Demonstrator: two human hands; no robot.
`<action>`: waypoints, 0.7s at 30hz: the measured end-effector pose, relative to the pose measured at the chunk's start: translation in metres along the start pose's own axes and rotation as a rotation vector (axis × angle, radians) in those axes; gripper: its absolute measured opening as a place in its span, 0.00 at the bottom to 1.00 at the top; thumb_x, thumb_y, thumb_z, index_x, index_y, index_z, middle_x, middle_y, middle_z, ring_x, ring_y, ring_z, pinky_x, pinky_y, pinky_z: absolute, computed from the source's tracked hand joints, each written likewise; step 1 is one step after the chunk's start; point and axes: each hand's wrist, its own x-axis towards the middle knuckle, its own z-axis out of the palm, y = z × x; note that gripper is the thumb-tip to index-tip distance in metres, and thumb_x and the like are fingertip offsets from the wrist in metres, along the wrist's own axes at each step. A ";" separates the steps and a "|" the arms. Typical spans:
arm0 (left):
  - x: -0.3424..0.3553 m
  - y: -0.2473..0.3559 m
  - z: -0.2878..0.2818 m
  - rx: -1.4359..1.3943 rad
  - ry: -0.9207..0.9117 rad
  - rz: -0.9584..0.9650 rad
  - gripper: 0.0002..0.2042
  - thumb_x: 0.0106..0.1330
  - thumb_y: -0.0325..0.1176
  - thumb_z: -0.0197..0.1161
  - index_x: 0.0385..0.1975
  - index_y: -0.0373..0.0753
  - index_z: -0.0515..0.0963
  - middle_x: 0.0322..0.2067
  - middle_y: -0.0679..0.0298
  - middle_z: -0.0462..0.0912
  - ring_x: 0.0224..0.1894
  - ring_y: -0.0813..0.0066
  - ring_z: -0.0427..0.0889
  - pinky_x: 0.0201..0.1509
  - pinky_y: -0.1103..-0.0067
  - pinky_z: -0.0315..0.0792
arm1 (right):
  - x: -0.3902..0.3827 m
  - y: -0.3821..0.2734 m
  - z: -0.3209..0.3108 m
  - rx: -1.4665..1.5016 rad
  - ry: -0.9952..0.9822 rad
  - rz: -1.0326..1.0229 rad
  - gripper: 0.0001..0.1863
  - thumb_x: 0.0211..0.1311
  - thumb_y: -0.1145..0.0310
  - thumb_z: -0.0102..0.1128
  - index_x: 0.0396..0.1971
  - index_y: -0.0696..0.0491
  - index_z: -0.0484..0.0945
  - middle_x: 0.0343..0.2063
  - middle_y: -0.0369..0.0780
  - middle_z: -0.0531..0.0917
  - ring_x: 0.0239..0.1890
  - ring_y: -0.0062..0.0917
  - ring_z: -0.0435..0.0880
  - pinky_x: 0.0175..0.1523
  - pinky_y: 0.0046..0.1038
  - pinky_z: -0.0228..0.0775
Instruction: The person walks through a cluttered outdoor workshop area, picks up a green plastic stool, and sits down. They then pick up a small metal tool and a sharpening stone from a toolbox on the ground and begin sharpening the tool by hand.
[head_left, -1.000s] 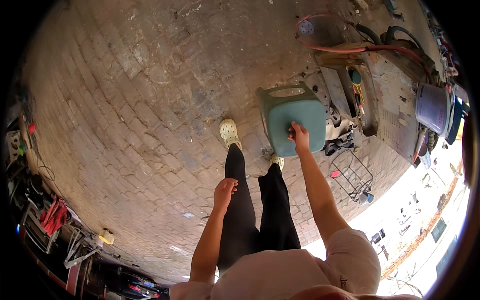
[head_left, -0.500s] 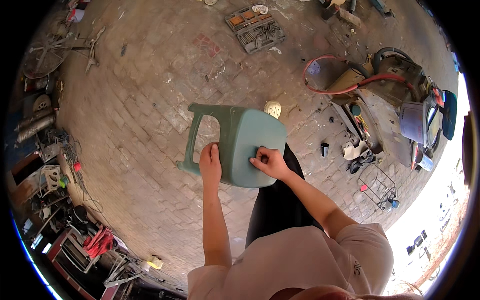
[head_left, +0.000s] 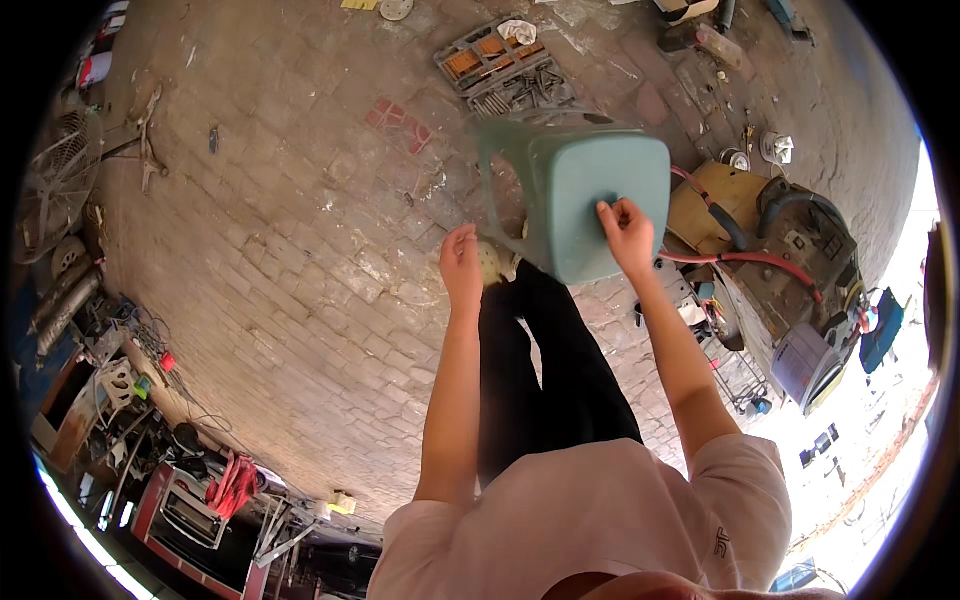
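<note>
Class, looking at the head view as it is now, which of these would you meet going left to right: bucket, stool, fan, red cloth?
Caged fan → red cloth → green stool → pale bucket.

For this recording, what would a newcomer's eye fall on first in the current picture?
Probably the green plastic stool, just right of the picture's centre, with the person's right hand gripping the middle of its rounded-square seat. After that, the long red flexible hose on the right and the bunched bright red cloth at lower left would likely stand out against the dull brown brick-paved floor.
</note>
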 end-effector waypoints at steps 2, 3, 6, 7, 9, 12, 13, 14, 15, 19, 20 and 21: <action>0.051 -0.009 0.018 -0.171 -0.064 -0.102 0.10 0.68 0.31 0.54 0.44 0.35 0.78 0.40 0.64 0.82 0.41 0.77 0.80 0.47 0.80 0.72 | 0.069 0.001 -0.016 -0.160 0.077 0.007 0.24 0.60 0.57 0.66 0.16 0.57 0.67 0.11 0.36 0.66 0.16 0.18 0.60 0.22 0.25 0.56; 0.080 -0.012 0.027 -0.145 -0.086 -0.164 0.10 0.68 0.32 0.53 0.43 0.36 0.78 0.39 0.65 0.82 0.40 0.78 0.80 0.46 0.80 0.73 | 0.102 0.004 -0.022 -0.234 0.124 0.027 0.24 0.59 0.56 0.66 0.16 0.57 0.67 0.11 0.36 0.66 0.16 0.19 0.61 0.23 0.26 0.57; 0.163 -0.048 0.046 -0.124 -0.175 -0.282 0.11 0.68 0.35 0.53 0.41 0.37 0.79 0.35 0.67 0.83 0.37 0.79 0.81 0.41 0.82 0.73 | 0.189 0.014 -0.039 -0.445 0.159 0.067 0.27 0.60 0.47 0.62 0.17 0.56 0.68 0.12 0.39 0.69 0.16 0.28 0.65 0.26 0.32 0.61; 0.183 -0.060 0.053 -0.110 -0.195 -0.359 0.11 0.68 0.36 0.53 0.41 0.37 0.79 0.35 0.67 0.83 0.37 0.80 0.80 0.40 0.82 0.73 | 0.214 0.026 -0.043 -0.464 0.154 0.120 0.28 0.60 0.46 0.61 0.17 0.56 0.68 0.13 0.40 0.70 0.17 0.30 0.66 0.27 0.33 0.62; 0.251 -0.086 0.061 -0.036 -0.229 -0.417 0.11 0.68 0.36 0.53 0.40 0.38 0.79 0.35 0.67 0.83 0.35 0.80 0.80 0.39 0.82 0.73 | 0.267 0.041 -0.040 -0.568 0.177 0.147 0.28 0.60 0.44 0.59 0.18 0.56 0.71 0.14 0.39 0.72 0.19 0.29 0.71 0.29 0.33 0.64; 0.321 -0.143 0.075 0.152 -0.251 -0.500 0.11 0.67 0.37 0.54 0.40 0.39 0.80 0.36 0.69 0.82 0.33 0.80 0.79 0.37 0.81 0.72 | 0.336 0.075 -0.040 -0.656 0.220 0.262 0.31 0.58 0.37 0.57 0.19 0.54 0.74 0.16 0.39 0.76 0.23 0.30 0.76 0.33 0.32 0.68; 0.344 -0.152 0.087 0.088 -0.216 -0.499 0.12 0.67 0.37 0.54 0.42 0.40 0.80 0.36 0.69 0.82 0.35 0.80 0.79 0.39 0.81 0.72 | 0.357 0.097 -0.048 -0.713 0.215 0.281 0.32 0.57 0.35 0.56 0.20 0.54 0.75 0.17 0.39 0.78 0.24 0.31 0.78 0.34 0.33 0.69; 0.363 -0.163 0.094 0.031 -0.177 -0.501 0.12 0.67 0.38 0.55 0.44 0.40 0.80 0.37 0.69 0.82 0.36 0.80 0.79 0.41 0.80 0.73 | 0.376 0.114 -0.050 -0.733 0.224 0.280 0.33 0.57 0.34 0.54 0.20 0.53 0.76 0.17 0.39 0.78 0.25 0.31 0.79 0.34 0.33 0.68; 0.384 -0.171 0.104 0.001 -0.176 -0.530 0.14 0.68 0.39 0.55 0.46 0.40 0.79 0.38 0.68 0.81 0.38 0.79 0.79 0.43 0.79 0.73 | 0.395 0.131 -0.053 -0.753 0.234 0.319 0.34 0.57 0.32 0.53 0.21 0.54 0.77 0.18 0.40 0.79 0.25 0.32 0.79 0.34 0.34 0.68; 0.462 -0.223 0.135 0.017 -0.137 -0.535 0.20 0.69 0.44 0.54 0.54 0.39 0.75 0.47 0.65 0.78 0.50 0.74 0.76 0.54 0.75 0.69 | 0.448 0.201 -0.049 -0.924 0.196 0.267 0.35 0.62 0.32 0.43 0.29 0.53 0.80 0.27 0.44 0.83 0.31 0.40 0.81 0.36 0.39 0.68; 0.480 -0.239 0.135 0.057 -0.111 -0.509 0.22 0.70 0.45 0.54 0.57 0.38 0.73 0.49 0.64 0.77 0.53 0.73 0.74 0.58 0.73 0.67 | 0.457 0.215 -0.039 -0.924 0.170 0.275 0.35 0.63 0.32 0.42 0.30 0.52 0.80 0.28 0.45 0.83 0.32 0.41 0.82 0.36 0.40 0.68; 0.495 -0.251 0.143 0.023 -0.043 -0.498 0.23 0.70 0.47 0.53 0.57 0.38 0.72 0.50 0.63 0.75 0.54 0.72 0.73 0.59 0.73 0.66 | 0.459 0.229 -0.028 -0.916 0.218 0.232 0.34 0.64 0.33 0.41 0.31 0.52 0.80 0.29 0.45 0.83 0.33 0.43 0.82 0.37 0.42 0.69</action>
